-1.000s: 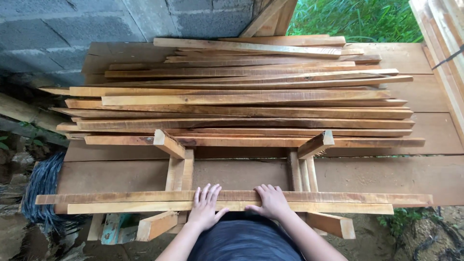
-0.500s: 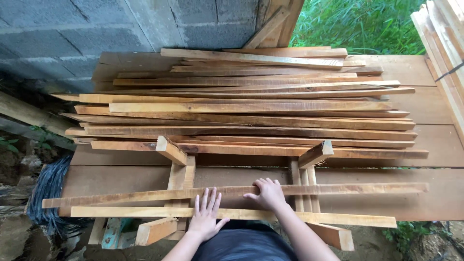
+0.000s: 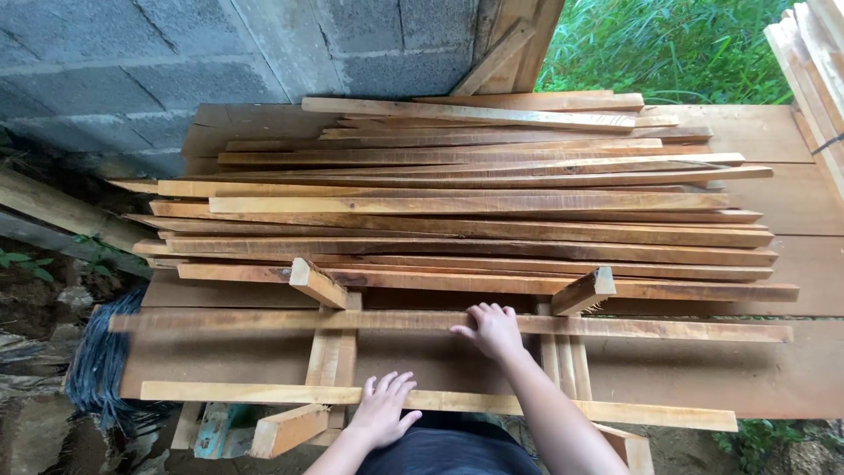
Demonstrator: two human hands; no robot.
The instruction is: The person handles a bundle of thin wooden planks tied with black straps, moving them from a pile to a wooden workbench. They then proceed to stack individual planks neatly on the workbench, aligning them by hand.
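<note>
My right hand (image 3: 493,330) presses flat on a long thin wooden strip (image 3: 264,321) that lies across the work surface, just short of the big pile of strips (image 3: 475,220). My left hand (image 3: 385,406) rests with fingers spread on a second, paler strip (image 3: 229,392) near the front edge. Both strips run left to right over two pairs of upright wooden pieces (image 3: 332,352). Neither hand is closed around anything.
A wide board table (image 3: 791,369) carries the pile. A grey block wall (image 3: 220,62) stands behind, planks lean at the far right (image 3: 813,62), and greenery (image 3: 668,44) shows beyond. A dark bundle (image 3: 101,361) hangs off the left edge.
My right hand has pushed the upper strip away from me toward the pile. The two strips, together a second ago, now lie well apart. My left hand stays on the near strip.
</note>
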